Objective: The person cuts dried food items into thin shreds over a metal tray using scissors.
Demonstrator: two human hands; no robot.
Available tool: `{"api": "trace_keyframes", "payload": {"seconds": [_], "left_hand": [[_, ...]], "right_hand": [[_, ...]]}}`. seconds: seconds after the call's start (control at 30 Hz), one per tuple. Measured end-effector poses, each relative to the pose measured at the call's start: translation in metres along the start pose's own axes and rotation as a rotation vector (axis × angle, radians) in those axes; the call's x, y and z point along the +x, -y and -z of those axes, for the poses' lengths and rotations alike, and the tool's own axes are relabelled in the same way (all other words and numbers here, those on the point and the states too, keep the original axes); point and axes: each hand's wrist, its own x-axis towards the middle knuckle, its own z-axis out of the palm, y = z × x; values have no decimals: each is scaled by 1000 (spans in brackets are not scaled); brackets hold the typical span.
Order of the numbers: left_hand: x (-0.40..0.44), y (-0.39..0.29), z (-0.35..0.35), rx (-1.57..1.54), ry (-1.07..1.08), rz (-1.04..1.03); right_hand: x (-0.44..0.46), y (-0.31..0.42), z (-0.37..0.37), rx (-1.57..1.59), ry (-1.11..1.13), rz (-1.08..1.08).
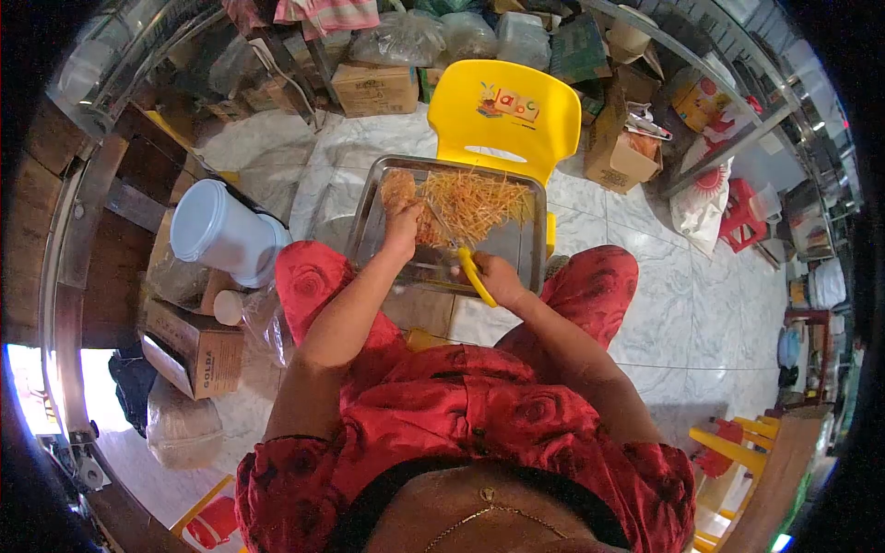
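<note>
A metal tray (366, 217) rests on a yellow chair (505, 124) in front of my knees. A heap of thin orange-brown dried strips (475, 201) covers its far right part. At the tray's left side lies a flat brown dried piece (398, 189), whose exact kind I cannot make out. My left hand (403, 230) is closed on its near end. My right hand (499, 279) grips yellow-handled scissors (475, 276) near the tray's front edge. The scissors' blades point up and left, toward the brown piece and strips.
To the left stand a pale blue bucket (198, 221) and an open cardboard box (194, 350). Boxes and plastic bags line the back, including a carton (375, 89). At right are another open box (625, 152), a white sack (701, 207) and a red stool (740, 214).
</note>
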Motion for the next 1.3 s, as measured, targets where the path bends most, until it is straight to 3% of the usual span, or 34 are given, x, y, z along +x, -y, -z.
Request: {"api": "trace_keyframes", "payload": {"seconds": [0.27, 0.5, 0.77, 1.3], "left_hand": [[-14, -15, -10, -90, -30, 84], [-3, -9, 0, -73, 38, 12], [-15, -15, -8, -86, 12, 139], [-12, -16, -7, -153, 60, 106]], "right_hand": [[-4, 10, 11, -26, -30, 18], [-3, 11, 9, -43, -30, -5], [-2, 12, 9, -82, -10, -11], [-1, 10, 11, -86, -59, 18]]}}
